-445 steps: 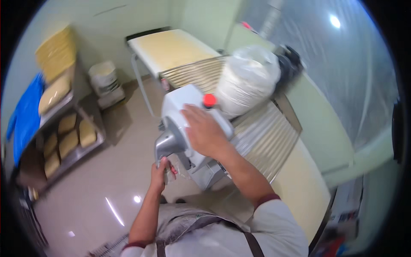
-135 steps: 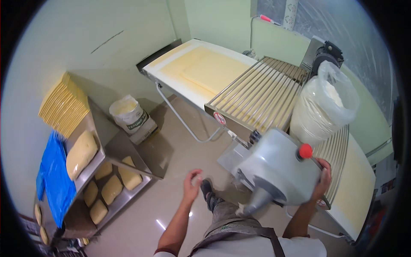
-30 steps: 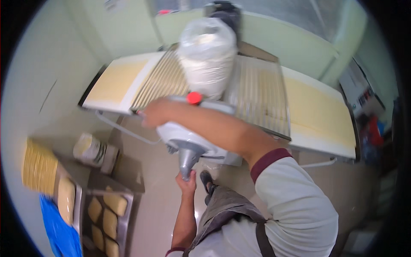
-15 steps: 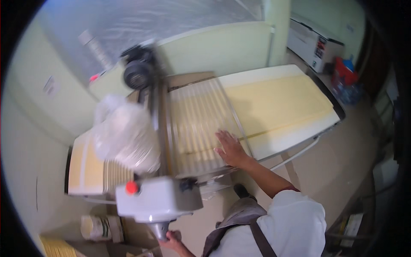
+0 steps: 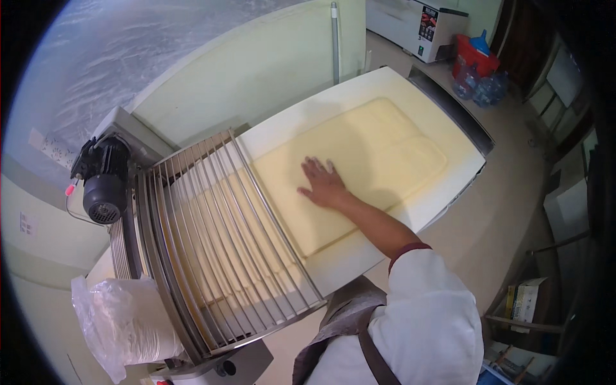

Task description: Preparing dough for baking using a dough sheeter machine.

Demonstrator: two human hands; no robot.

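Observation:
My right hand (image 5: pixel 323 184) lies palm down with its fingers spread on a wide, pale yellow dough sheet (image 5: pixel 391 151). Dough rests on the white belt (image 5: pixel 443 205) of a dough sheeter and extends left beneath a guard of metal rods (image 5: pixel 240 231). My hand is just right of the guard's edge, holding nothing. Out of the picture is my left hand. A clear plastic bag (image 5: pixel 131 321) with pale contents sits on the machine's left side, and part of the grey control housing (image 5: pixel 221 366) shows at the bottom.
A dark motor (image 5: pixel 106 179) sits at the machine's far left corner. Beyond the belt's right end stand a white chest freezer (image 5: pixel 417 29), a red bin (image 5: pixel 475 58) and clear plastic bottles (image 5: pixel 491 88). A low wall (image 5: pixel 256 70) runs behind the machine.
My right hand has gone from the rod guard onto the dough on the belt. My left hand, at the lever under the housing before, has left the picture. The view has swung right.

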